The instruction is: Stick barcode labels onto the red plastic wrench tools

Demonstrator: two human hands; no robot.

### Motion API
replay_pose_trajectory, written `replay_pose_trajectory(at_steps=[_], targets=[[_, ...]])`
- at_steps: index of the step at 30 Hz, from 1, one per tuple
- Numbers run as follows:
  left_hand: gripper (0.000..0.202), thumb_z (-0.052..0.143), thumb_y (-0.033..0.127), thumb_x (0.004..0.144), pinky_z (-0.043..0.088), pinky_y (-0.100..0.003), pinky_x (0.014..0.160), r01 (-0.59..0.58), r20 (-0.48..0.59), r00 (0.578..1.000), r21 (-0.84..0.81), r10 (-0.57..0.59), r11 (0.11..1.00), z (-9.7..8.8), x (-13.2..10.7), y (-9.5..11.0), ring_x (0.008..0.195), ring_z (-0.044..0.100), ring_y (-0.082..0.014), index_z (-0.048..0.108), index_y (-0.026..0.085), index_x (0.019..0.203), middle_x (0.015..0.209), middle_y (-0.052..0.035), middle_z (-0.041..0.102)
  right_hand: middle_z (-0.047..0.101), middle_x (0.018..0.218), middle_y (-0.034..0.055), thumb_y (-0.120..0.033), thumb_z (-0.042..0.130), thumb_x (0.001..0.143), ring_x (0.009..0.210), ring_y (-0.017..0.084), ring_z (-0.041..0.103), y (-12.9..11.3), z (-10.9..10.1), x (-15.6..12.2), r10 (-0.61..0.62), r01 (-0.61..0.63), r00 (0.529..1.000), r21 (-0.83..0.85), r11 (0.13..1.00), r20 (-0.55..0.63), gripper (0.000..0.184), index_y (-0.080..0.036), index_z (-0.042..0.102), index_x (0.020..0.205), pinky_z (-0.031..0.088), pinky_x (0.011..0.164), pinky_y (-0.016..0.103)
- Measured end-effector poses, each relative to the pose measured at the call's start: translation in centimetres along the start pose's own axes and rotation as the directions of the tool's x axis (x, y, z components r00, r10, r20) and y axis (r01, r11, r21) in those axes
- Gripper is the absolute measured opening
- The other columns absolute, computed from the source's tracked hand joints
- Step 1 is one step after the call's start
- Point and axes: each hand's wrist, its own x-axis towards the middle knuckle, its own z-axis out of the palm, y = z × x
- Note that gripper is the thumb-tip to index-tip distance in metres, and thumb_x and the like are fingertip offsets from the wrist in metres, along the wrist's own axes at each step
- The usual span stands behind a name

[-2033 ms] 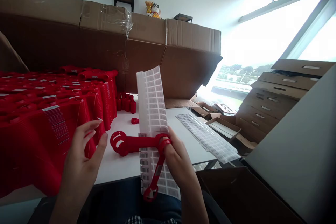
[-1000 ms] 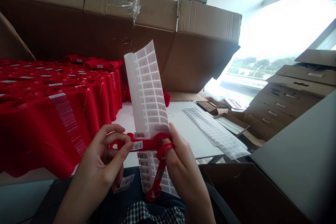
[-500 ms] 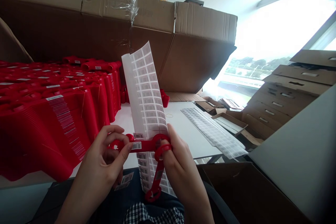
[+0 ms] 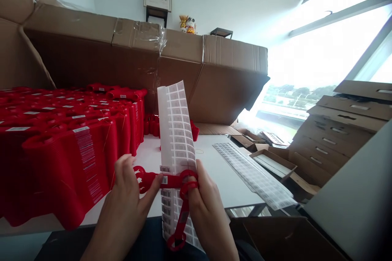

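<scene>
My right hand (image 4: 208, 212) holds a translucent sheet of barcode labels (image 4: 176, 138) upright, with a finger through the ring of a red plastic strap seal (image 4: 170, 180). A second red strap (image 4: 183, 216) hangs down from that hand in front of the sheet. My left hand (image 4: 122, 208) pinches the seal's horizontal strap near its ringed end. A small white barcode label (image 4: 164, 179) sits on the strap between my hands. Part of the sheet's lower half is hidden behind the red strap.
Dense stacks of red seals (image 4: 67, 151) fill the left of the white table (image 4: 220, 175). Another label sheet (image 4: 252, 173) lies on the table to the right. Flattened cartons (image 4: 337, 138) are piled at right, with large cardboard boxes (image 4: 190, 73) behind.
My left hand has moved from beside the stacks onto the red strap, and a barcode label now shows on that strap. The view has also shifted slightly.
</scene>
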Motion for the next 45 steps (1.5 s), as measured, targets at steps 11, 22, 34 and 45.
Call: replay_pose_trajectory(at_steps=[11, 22, 34, 45], targets=[[0.052, 0.049, 0.066, 0.096, 0.044, -0.05, 0.108, 0.137, 0.215, 0.976, -0.482, -0.035, 0.865, -0.6, 0.8, 0.2, 0.139, 0.048, -0.0348, 0.04, 0.027, 0.129, 0.15, -0.0157, 0.048, 0.061, 0.078, 0.0001, -0.028, 0.037, 0.1, 0.068, 0.02, 0.055, 0.6, 0.2, 0.4, -0.02, 0.021, 1.0, 0.186, 0.982, -0.007, 0.019, -0.024, 0.056, 0.104, 0.043, 0.06, 0.031], [0.049, 0.074, 0.058, 0.084, 0.029, -0.055, 0.124, 0.414, 0.421, 0.901, -0.754, -0.108, 0.511, -1.8, 1.6, -1.9, 0.147, 0.044, -0.0346, 0.071, 0.026, 0.121, 0.144, -0.0097, 0.064, 0.069, 0.126, 0.0093, -0.038, 0.047, 0.098, 0.114, 0.028, 0.066, 1.6, -1.7, 1.4, 0.061, -0.059, 0.998, 0.422, 0.905, 0.01, 0.035, -0.024, 0.061, 0.127, 0.055, 0.096, 0.041], [0.043, 0.074, 0.056, 0.081, 0.041, -0.062, 0.117, 0.441, 0.496, 0.868, -0.77, -0.001, 0.461, -4.5, -0.5, -1.9, 0.146, 0.043, -0.0425, 0.078, 0.036, 0.119, 0.157, -0.0012, 0.052, 0.078, 0.107, 0.0096, -0.043, 0.065, 0.087, 0.103, 0.032, 0.072, 2.1, -1.9, 1.9, 0.182, -0.253, 0.967, 0.594, 0.763, 0.178, 0.032, -0.023, 0.073, 0.11, 0.056, 0.09, 0.048], [0.046, 0.068, 0.067, 0.082, 0.031, -0.06, 0.123, 0.324, 0.33, 0.935, -0.655, -0.127, 0.682, -3.7, 0.0, -2.0, 0.147, 0.039, -0.0391, 0.074, 0.036, 0.116, 0.154, 0.0, 0.054, 0.075, 0.114, 0.0077, -0.044, 0.056, 0.095, 0.108, 0.029, 0.068, 1.2, -3.3, 0.8, 0.165, -0.229, 0.971, 0.473, 0.851, 0.174, 0.032, -0.026, 0.071, 0.117, 0.055, 0.091, 0.045]])
